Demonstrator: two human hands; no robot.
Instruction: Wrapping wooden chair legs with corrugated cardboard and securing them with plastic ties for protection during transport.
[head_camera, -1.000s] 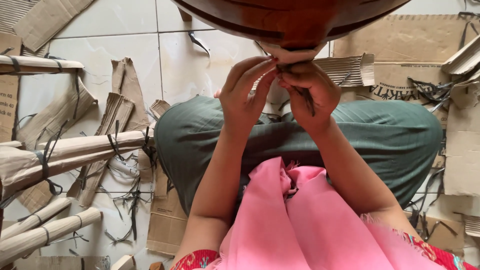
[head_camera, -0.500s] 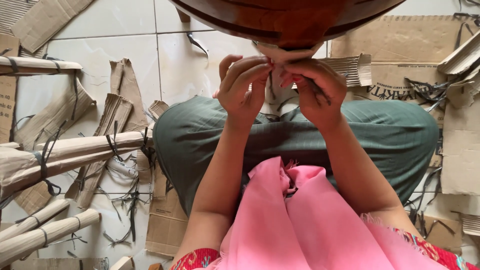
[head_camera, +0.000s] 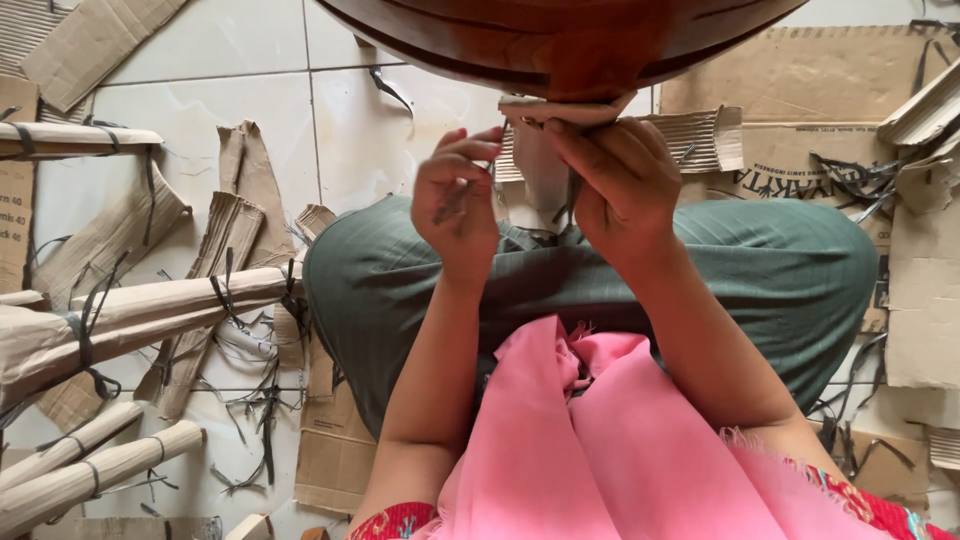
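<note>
Two hands work close under a big, dark brown wooden piece (head_camera: 560, 40) with a curved, polished underside that fills the top of the view. Below it lies the white tiled floor (head_camera: 250, 110), littered with flat cardboard scraps (head_camera: 800, 70) and thin dark strap offcuts (head_camera: 250, 400). On the left, several long wooden parts wrapped in brown paper (head_camera: 150, 310) and tied with dark straps lie side by side. The person sits with green-trousered legs (head_camera: 760, 270) folded across the middle, and a pink cloth (head_camera: 580, 440) drapes down over the lap toward the camera.

Smaller things sit at the centre. A strip of corrugated cardboard (head_camera: 545, 150) is pressed against the lowest point of the wooden piece and hangs down between the two hands — its top edge touches the wood. The right hand (head_camera: 625, 185) is clamped on this strip, fingers curled together over its upper right part and thumb behind it. The left hand (head_camera: 458, 200) is just beside the strip's left edge, fingers bent and close together, tips pointing toward the cardboard; whether they pinch something thin there cannot be told. Another piece of ribbed cardboard (head_camera: 700, 140) lies on the floor behind the right hand.
</note>
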